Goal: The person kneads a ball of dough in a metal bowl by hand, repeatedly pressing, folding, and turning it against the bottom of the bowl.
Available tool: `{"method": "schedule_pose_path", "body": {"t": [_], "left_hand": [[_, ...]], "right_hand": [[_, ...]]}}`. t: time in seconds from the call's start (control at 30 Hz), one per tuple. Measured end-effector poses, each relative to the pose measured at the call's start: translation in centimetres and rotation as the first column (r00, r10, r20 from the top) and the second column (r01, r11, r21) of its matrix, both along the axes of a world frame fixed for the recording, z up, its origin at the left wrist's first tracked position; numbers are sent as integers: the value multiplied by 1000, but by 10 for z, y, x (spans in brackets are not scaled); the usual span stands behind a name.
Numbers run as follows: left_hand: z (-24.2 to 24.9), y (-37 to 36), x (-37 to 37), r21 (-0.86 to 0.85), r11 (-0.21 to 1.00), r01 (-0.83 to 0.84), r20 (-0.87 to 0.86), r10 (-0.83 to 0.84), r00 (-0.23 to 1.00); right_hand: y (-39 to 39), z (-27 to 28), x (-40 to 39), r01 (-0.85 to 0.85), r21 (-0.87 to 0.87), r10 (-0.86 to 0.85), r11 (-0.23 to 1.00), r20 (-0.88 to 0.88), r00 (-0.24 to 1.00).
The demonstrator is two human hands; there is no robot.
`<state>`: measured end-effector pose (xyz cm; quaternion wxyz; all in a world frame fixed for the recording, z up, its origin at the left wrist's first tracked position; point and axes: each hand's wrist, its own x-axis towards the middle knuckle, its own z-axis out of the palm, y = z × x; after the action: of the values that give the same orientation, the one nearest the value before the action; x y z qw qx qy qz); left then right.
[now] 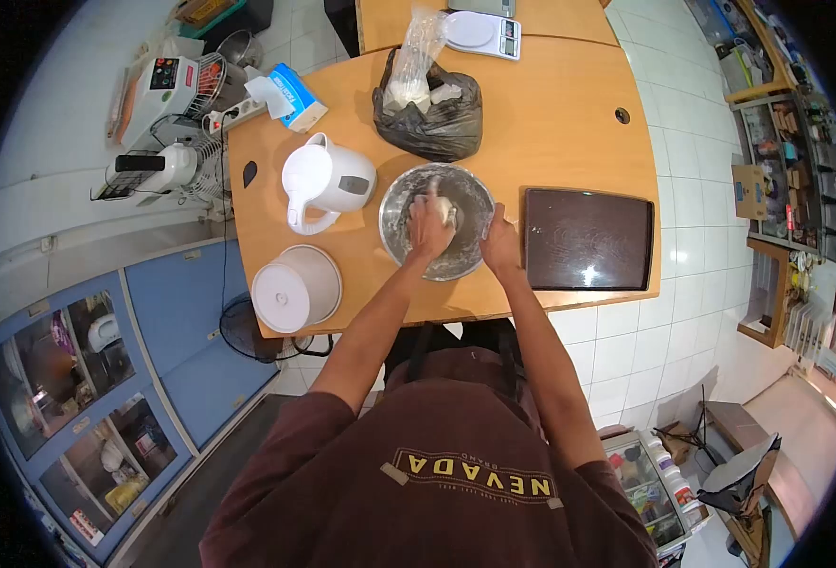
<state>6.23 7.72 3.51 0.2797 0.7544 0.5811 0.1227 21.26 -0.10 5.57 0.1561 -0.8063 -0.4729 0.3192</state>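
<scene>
A round metal bowl stands near the table's front edge, its inside smeared with pale residue. In it, my left hand is closed on a lump of pale dough, its fingertips slightly blurred. My right hand grips the bowl's right rim, fingers wrapped round the edge. Left of the bowl are a white electric kettle and a lidded white tub. A dark rectangular tray lies to the right, close to my right hand.
Behind the bowl sits a black plastic bag with a clear bag in it. Farther back is a white scale. A blue and white box and a power strip are at the table's back left.
</scene>
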Motion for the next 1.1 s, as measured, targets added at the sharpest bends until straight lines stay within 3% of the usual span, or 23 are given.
{"method": "schedule_pose_path", "body": {"t": [0.03, 0.07, 0.2, 0.3, 0.33, 0.43, 0.63, 0.73, 0.83, 1.03, 1.1], "left_hand": [[-1, -2, -3, -23, 995, -99, 166, 102, 981], [-3, -5, -7, -22, 988, -153, 196, 154, 968], [7, -12, -33, 27, 997, 75, 3, -75, 997], [45, -19, -38, -13, 976, 217, 0, -217, 976], [46, -17, -46, -5, 934, 358, -49, -358, 932], [42, -13, -55, 67, 825, 562, -132, -551, 824], [40, -20, -45, -402, 846, 349, -244, -467, 850], [38, -25, -47, -202, 870, 449, -114, -476, 872], [54, -27, -38, -295, 875, 385, -136, -437, 889], [-10, -41, -48, -129, 933, 336, -18, -341, 940], [-20, -44, -49, 28, 927, 375, -63, -373, 926]], "right_hand": [[-1, 0, 2, -8, 4, 8, 1000, 5, 1000], [-1, 0, 5, -18, 7, 18, 1000, 11, 1000], [-3, 0, 11, -4, 12, 4, 1000, 21, 1000], [-6, -7, 11, -43, 89, 41, 995, 15, 999], [-6, -9, 11, -51, 94, 51, 994, 9, 999], [-8, -11, 9, -77, 96, 77, 992, 6, 997], [-13, -4, 4, -111, 46, 110, 993, 34, 993], [-13, -2, 2, -105, 23, 105, 994, 25, 994], [-10, 0, 1, -110, -9, 110, 994, 26, 994], [-8, 2, -4, -119, 24, 119, 993, 18, 993], [-9, 3, -6, -104, 80, 103, 991, 15, 995]]}}
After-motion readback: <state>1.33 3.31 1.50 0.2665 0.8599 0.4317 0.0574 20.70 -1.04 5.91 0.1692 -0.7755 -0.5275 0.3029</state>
